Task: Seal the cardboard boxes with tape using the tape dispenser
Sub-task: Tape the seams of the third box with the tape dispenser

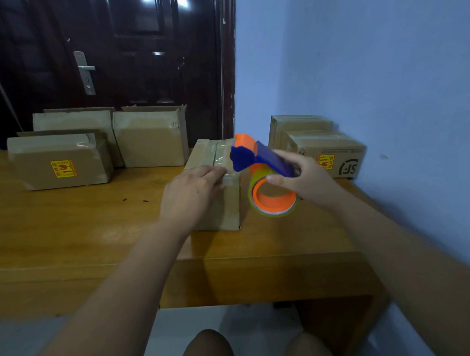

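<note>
Wood of the table (pixel 70 236) runs nearest to me, and on it, in the middle, stands the box (pixel 224 212) I am working on. My left hand (pixel 191 190) lies on its near top edge, fingers together and bent lightly over the corner. It presses the end of the strip of tape (pixel 217 151) onto the cardboard and pinches nothing.

Just right of the box, my right hand (pixel 300 175) is curled round the blue handle of the tape dispenser (pixel 260 161). The dispenser hangs in the air, orange hub and yellowish roll below, its head pointing toward the box top.

The clear strip runs along the top seam from the far edge to the near one, so I judge this box nearly sealed. What remains is to rub the end flat. Whether the tape is already cut from the roll I cannot tell.

Farther off on the left lie three boxes (pixel 60 162), with glossy tape showing on at least two, so those look done. Far right, against the blue wall (pixel 384 66), two more boxes (pixel 331 153) sit close together. Tape seems to show on their tops, but I cannot tell if those seams are fully closed.
</note>
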`<state>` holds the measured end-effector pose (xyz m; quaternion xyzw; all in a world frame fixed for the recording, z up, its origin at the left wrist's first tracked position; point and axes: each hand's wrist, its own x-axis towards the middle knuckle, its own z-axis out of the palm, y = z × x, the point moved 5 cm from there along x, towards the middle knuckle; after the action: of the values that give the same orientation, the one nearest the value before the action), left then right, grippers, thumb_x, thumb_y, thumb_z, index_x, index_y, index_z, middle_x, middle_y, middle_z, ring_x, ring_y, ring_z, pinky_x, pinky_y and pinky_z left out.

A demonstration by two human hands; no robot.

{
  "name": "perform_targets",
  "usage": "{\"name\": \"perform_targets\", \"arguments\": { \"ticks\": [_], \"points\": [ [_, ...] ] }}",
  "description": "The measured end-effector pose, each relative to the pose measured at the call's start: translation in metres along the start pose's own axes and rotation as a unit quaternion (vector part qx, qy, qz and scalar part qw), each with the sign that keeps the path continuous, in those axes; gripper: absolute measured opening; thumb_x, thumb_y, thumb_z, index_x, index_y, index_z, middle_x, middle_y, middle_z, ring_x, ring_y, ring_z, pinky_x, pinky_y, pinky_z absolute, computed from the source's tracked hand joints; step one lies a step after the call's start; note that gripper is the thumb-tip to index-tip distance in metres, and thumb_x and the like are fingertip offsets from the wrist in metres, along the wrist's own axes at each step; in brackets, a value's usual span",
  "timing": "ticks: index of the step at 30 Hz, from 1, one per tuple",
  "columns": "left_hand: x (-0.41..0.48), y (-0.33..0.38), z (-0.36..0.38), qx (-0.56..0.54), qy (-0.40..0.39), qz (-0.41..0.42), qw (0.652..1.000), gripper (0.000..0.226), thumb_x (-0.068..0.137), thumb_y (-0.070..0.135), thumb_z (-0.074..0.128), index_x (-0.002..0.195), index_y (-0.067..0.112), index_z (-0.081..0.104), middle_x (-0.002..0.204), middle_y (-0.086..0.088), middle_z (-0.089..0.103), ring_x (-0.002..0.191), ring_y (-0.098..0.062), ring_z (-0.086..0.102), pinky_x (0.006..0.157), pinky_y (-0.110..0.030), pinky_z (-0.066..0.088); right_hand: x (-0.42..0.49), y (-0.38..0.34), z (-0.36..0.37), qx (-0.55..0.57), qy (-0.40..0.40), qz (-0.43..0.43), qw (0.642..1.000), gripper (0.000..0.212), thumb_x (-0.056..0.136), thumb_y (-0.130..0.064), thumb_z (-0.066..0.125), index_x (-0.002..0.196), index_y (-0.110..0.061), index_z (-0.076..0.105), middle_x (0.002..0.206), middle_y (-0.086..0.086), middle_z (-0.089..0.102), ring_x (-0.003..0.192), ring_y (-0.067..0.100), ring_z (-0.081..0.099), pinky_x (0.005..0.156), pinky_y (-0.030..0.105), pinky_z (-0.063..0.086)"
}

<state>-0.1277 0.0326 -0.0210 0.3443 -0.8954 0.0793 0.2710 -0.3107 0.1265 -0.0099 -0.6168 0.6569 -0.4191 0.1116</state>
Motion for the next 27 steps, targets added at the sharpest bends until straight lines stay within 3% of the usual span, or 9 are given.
{"name": "perform_targets", "arguments": {
  "ticks": [3, 7, 10, 13, 16, 18, 20, 22, 27],
  "points": [
    [-0.001, -0.001, 0.002, 0.007, 0.015, 0.019, 1.000, 0.040, 0.099, 0.037, 0.039, 0.138, 0.030, 0.042, 0.134, 0.004, 0.052, 0.119, -0.019, 0.051, 0.083, -0.033, 0.049, 0.008, -0.008, -0.017, -0.001, -0.022, -0.027, 0.999, 0.073, 0.067, -0.055, 0.067, 0.135, -0.039, 0.044, 0.120, -0.009, 0.062, 0.103, 0.009, 0.062, 0.090, 0.033, 0.053],
    [-0.006, 0.001, 0.002, 0.021, 0.043, 0.043, 0.998, 0.035, 0.096, 0.030, 0.051, 0.130, 0.022, 0.054, 0.121, -0.003, 0.064, 0.104, -0.026, 0.062, 0.070, -0.035, 0.052, 0.010, -0.012, -0.022, -0.104, -0.052, -0.055, 0.992, 0.077, 0.072, -0.058, 0.063, 0.138, -0.057, 0.024, 0.114, -0.023, 0.055, 0.091, -0.002, 0.056, 0.075, 0.006, 0.042],
    [-0.007, 0.000, 0.003, 0.035, 0.034, 0.034, 0.998, 0.043, 0.095, 0.030, 0.053, 0.137, 0.022, 0.047, 0.127, -0.004, 0.060, 0.111, -0.026, 0.059, 0.077, -0.038, 0.053, 0.003, 0.006, -0.018, -0.191, -0.052, -0.060, 0.978, 0.074, 0.076, -0.057, 0.061, 0.138, -0.055, 0.022, 0.115, -0.011, 0.056, 0.093, 0.010, 0.053, 0.078, 0.011, 0.038],
    [-0.006, -0.001, 0.004, 0.057, 0.018, 0.037, 0.998, 0.051, 0.097, 0.033, 0.048, 0.145, 0.024, 0.034, 0.139, -0.002, 0.051, 0.123, -0.024, 0.051, 0.088, -0.038, 0.049, -0.002, 0.017, -0.025, -0.056, -0.029, -0.042, 0.997, 0.074, 0.076, -0.055, 0.069, 0.139, -0.048, 0.031, 0.127, -0.015, 0.054, 0.104, -0.004, 0.052, 0.079, 0.005, 0.038],
    [-0.005, -0.002, 0.002, 0.066, 0.010, 0.046, 0.997, 0.051, 0.098, 0.030, 0.047, 0.147, 0.022, 0.031, 0.140, -0.003, 0.049, 0.124, -0.025, 0.050, 0.090, -0.038, 0.048, -0.002, 0.021, -0.037, 0.040, 0.008, -0.053, 0.998, 0.063, 0.075, -0.052, 0.068, 0.129, -0.060, 0.036, 0.131, 0.008, 0.058, 0.105, 0.004, 0.057, 0.086, 0.022, 0.040],
    [-0.006, -0.001, 0.003, 0.066, 0.005, 0.047, 0.997, 0.052, 0.098, 0.030, 0.046, 0.147, 0.022, 0.030, 0.142, -0.003, 0.048, 0.125, -0.024, 0.049, 0.091, -0.038, 0.047, -0.005, 0.022, -0.040, 0.024, 0.012, -0.047, 0.999, 0.064, 0.071, -0.059, 0.070, 0.125, -0.067, 0.036, 0.130, 0.001, 0.059, 0.110, 0.004, 0.056, 0.089, 0.020, 0.040],
    [-0.006, 0.000, 0.002, 0.057, 0.004, 0.037, 0.998, 0.054, 0.098, 0.031, 0.046, 0.148, 0.023, 0.028, 0.143, -0.003, 0.046, 0.127, -0.024, 0.046, 0.095, -0.038, 0.045, -0.008, 0.027, -0.035, -0.092, -0.032, -0.031, 0.995, 0.068, 0.071, -0.065, 0.068, 0.126, -0.068, 0.028, 0.122, -0.010, 0.060, 0.104, 0.005, 0.056, 0.084, 0.015, 0.041],
    [-0.007, 0.000, 0.002, 0.054, -0.006, 0.030, 0.998, 0.057, 0.097, 0.030, 0.049, 0.149, 0.024, 0.025, 0.146, -0.002, 0.042, 0.131, -0.023, 0.043, 0.099, -0.037, 0.042, -0.014, 0.035, -0.033, -0.168, -0.062, -0.024, 0.984, 0.071, 0.069, -0.062, 0.062, 0.128, -0.067, 0.023, 0.119, -0.008, 0.057, 0.100, 0.010, 0.054, 0.081, 0.017, 0.040],
    [-0.006, -0.001, 0.003, 0.063, -0.024, 0.025, 0.997, 0.059, 0.097, 0.029, 0.048, 0.150, 0.028, 0.019, 0.150, 0.002, 0.036, 0.134, -0.022, 0.038, 0.102, -0.037, 0.040, -0.017, 0.030, -0.049, 0.002, -0.024, -0.022, 0.999, 0.059, 0.070, -0.045, 0.069, 0.123, -0.054, 0.045, 0.130, -0.024, 0.051, 0.108, -0.021, 0.048, 0.087, 0.004, 0.037]
  ]
}}
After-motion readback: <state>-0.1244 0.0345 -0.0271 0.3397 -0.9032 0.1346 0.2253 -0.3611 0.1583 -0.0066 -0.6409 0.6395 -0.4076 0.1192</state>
